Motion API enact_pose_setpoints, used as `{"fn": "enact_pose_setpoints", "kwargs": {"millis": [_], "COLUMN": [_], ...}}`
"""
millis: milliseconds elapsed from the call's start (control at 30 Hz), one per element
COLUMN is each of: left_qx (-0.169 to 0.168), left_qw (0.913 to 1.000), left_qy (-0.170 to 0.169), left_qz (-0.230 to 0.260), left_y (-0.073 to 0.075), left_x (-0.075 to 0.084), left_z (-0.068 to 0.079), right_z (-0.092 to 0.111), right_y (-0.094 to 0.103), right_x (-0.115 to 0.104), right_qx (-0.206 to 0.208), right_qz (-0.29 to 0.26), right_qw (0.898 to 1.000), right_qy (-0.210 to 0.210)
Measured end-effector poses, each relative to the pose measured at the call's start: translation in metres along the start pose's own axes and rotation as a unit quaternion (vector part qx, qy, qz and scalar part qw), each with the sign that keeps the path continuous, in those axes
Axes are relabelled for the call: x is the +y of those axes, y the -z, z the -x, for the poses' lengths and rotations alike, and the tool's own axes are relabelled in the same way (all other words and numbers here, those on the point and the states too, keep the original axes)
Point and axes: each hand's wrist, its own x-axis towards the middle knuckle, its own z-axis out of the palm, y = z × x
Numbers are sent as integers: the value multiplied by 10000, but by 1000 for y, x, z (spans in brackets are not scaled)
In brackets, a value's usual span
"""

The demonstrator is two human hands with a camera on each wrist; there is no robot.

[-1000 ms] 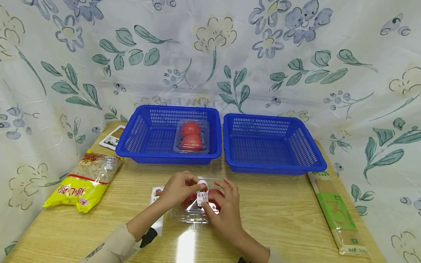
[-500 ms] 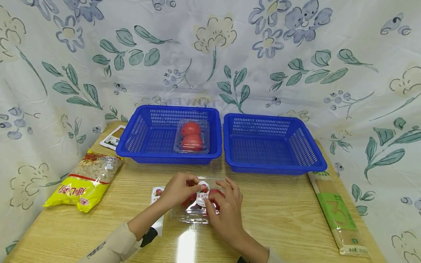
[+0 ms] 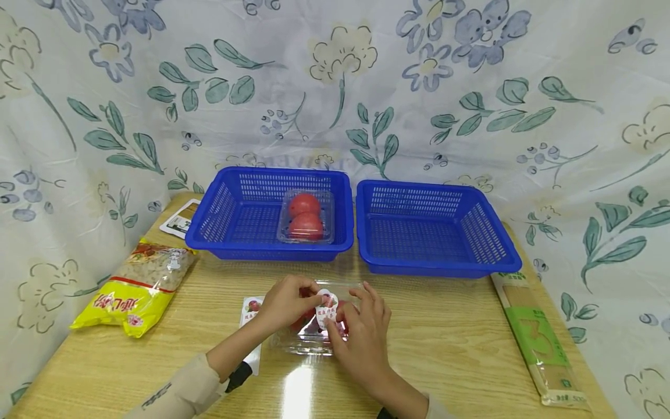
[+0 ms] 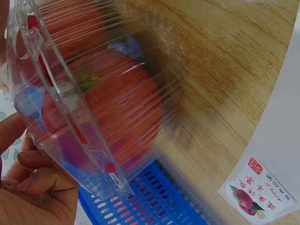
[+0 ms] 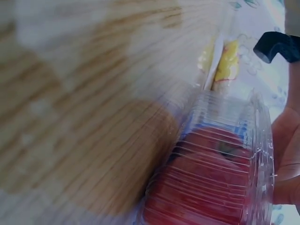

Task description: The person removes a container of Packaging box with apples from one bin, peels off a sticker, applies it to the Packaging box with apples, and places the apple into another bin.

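Note:
In the head view a clear plastic clamshell box [image 3: 302, 348] with red tomatoes [image 4: 108, 103] lies on the table between both hands. Above its lid is a white sticker [image 3: 325, 311] with a red fruit picture and red writing. My left hand [image 3: 287, 304] pinches the upper left edge of the sticker between thumb and fingers. From the other side my right hand [image 3: 364, 329] holds its lower right part, thumb tip on its face, forefinger bent beside it. A sheet of similar labels [image 3: 252, 308] lies partly under the left forearm.
Behind the box stand two blue baskets: the left basket [image 3: 277, 251] contains another clear box of tomatoes [image 3: 306, 226], the right basket [image 3: 434, 269] stands beside it. A yellow food bag [image 3: 133, 291] and a white card [image 3: 180, 219] lie left, a noodle pack [image 3: 539, 337] right.
The sticker has turned to show more of its face and shifted slightly right. My right fingers have edged right, with the thumb moving up on the sticker; the left hand barely moves.

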Motion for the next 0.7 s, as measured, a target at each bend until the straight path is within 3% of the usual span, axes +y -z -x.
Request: {"fn": "enact_pose_setpoints", "kwargs": {"millis": [133,433,700], "left_qx": [63,221,443], "left_qw": [9999,9993,9976], "left_qy": [-47,-93,-116], "left_qz": [-90,-281,-528], "left_y": [-2,-6,-10], "left_x": [-2,-3,-4], "left_z": [0,1,2], "right_z": [-1,1,6], "right_y": [1,0,1], "right_x": [2,10,13], "right_qx": [-42,-327,-604], "right_qz": [121,389,757], "right_qw": [9999,9973,9940], "right_qy": [11,525,508]}}
